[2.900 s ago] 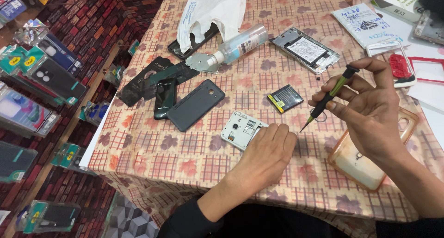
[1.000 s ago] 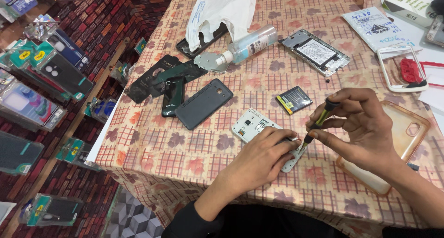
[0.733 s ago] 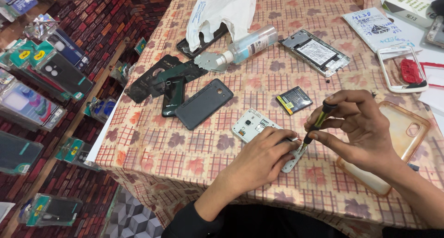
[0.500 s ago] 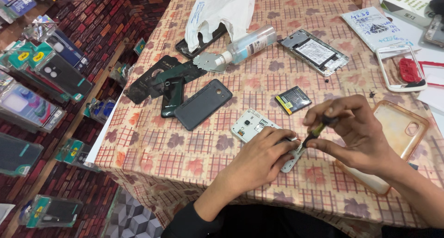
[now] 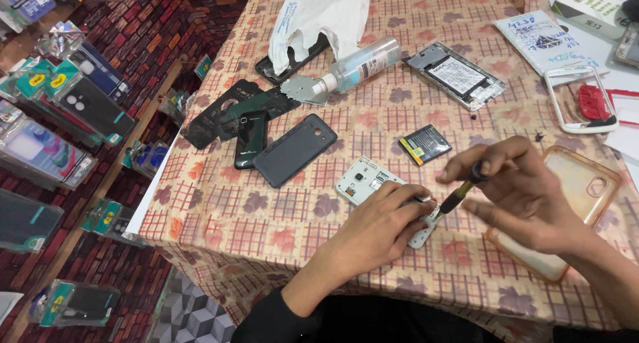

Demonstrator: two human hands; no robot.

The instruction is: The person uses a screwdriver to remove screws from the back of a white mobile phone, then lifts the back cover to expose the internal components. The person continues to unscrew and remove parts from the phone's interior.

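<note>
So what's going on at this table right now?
A person is working on an opened white phone lying on a leaf-patterned tablecloth. The left hand presses it down, while the right hand holds a small screwdriver with its tip at the phone's edge. A loose battery and dark back cover lie nearby.
</note>
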